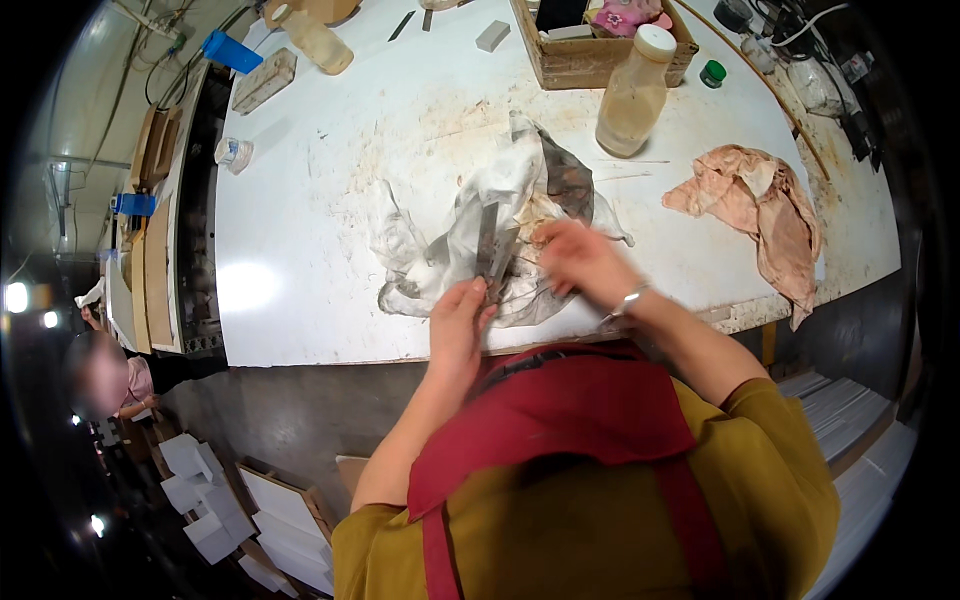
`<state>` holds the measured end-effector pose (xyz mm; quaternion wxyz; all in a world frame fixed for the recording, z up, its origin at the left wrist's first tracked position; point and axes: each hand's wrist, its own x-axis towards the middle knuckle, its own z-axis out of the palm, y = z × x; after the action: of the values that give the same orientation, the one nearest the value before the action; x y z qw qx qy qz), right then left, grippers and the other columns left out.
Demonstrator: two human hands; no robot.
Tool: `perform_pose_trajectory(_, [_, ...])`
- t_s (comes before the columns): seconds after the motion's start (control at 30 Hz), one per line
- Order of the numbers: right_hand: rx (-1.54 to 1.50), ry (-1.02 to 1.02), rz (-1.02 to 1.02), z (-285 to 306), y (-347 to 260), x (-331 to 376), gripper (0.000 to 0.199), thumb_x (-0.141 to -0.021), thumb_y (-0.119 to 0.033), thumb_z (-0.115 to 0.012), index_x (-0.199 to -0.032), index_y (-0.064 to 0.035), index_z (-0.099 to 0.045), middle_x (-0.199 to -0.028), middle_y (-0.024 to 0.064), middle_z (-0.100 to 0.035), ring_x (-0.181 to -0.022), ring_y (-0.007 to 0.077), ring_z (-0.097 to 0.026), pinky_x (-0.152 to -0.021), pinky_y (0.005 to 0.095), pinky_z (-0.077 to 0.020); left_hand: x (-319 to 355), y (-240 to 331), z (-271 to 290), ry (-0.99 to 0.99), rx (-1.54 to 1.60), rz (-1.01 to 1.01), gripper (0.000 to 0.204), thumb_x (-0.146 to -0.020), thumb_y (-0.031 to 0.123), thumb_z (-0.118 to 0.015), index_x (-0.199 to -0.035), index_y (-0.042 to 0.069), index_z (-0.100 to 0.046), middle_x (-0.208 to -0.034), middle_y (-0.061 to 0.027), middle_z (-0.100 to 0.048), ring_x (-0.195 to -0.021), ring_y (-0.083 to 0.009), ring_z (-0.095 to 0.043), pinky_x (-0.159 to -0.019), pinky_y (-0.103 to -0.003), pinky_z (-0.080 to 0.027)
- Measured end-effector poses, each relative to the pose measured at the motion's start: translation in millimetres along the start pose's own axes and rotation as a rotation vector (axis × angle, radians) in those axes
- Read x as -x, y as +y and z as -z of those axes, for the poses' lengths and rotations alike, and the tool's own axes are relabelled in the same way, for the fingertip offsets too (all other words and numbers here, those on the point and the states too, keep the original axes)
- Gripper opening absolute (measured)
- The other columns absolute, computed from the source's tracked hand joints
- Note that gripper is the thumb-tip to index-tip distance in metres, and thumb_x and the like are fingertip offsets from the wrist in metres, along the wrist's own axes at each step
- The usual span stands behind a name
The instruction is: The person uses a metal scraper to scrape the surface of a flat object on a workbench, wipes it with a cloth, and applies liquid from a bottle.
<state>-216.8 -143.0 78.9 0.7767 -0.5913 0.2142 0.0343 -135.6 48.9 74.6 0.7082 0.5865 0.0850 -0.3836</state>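
Observation:
My left hand (459, 318) is closed around the lower ends of two narrow, flat metal strips (487, 243), which point away from me and spread slightly apart. Under them a stained white and grey rag (495, 175) lies crumpled on the white table (320, 230). Just right of the strips, my right hand (582, 262) hovers over the rag beside its yellowish patch. Motion smears its fingers, so what they hold, if anything, does not show.
Beyond the rag stand a cloudy plastic bottle (634, 95) and a wooden box (560, 68) of odds and ends. A pinkish rag (760, 200) lies at right. Farther left are another bottle (318, 42), a blue cup (231, 52) and a small white jar (233, 155). Someone (135, 385) is at far left.

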Motion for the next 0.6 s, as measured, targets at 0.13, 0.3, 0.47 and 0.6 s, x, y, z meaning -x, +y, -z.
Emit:
perform_pose_trajectory(0.13, [0.492, 0.756, 0.728, 117, -42, -9, 0.053, -0.075, -0.002, -0.064, -0.123, -0.0035, -0.042, -0.103, 0.0058, -0.051, -0.090, 0.0127, -0.052, -0.075, 0.0251, -0.0462, -20, 14, 11, 0.041, -0.167, -0.026, 0.015, -0.088, 0.018, -0.058, -0.090, 0.004, -0.061, -0.079, -0.0014, -0.060, -0.068, -0.0071, -0.054, -0.061, -0.019, -0.044])
perform_pose_trajectory(0.3, [0.535, 0.684, 0.708, 165, -73, -65, 0.070, -0.073, -0.022, -0.073, -0.130, -0.0053, -0.036, -0.125, 0.0092, -0.049, -0.114, 0.0187, -0.046, -0.092, 0.0322, -0.0401, -48, 26, 6, -0.048, -0.348, 0.046, 0.016, -0.088, 0.021, -0.057, -0.089, 0.005, -0.060, -0.080, -0.0014, -0.060, -0.072, -0.0076, -0.058, -0.060, -0.016, -0.044])
perform_pose_trajectory(0.47, [0.586, 0.312, 0.697, 169, -92, -119, 0.062, -0.076, -0.028, -0.069, -0.127, -0.0058, -0.041, -0.115, 0.0096, -0.056, -0.107, 0.0176, -0.052, -0.092, 0.0303, -0.0402, -61, 23, 6, -0.092, -0.377, 0.123, 0.016, -0.088, 0.022, -0.058, -0.084, 0.007, -0.058, -0.080, -0.0010, -0.060, -0.075, -0.0080, -0.061, -0.059, -0.015, -0.044])
perform_pose_trajectory(0.6, [1.012, 0.318, 0.753, 115, -109, -119, 0.045, -0.074, -0.029, -0.062, -0.109, -0.0047, -0.048, -0.095, 0.0131, -0.059, -0.089, 0.0262, -0.058, -0.080, 0.0338, -0.0459, -58, 21, 6, -0.077, -0.399, 0.099, 0.016, -0.087, 0.022, -0.059, -0.081, 0.007, -0.058, -0.079, -0.0006, -0.060, -0.071, -0.0067, -0.058, -0.060, -0.016, -0.044])
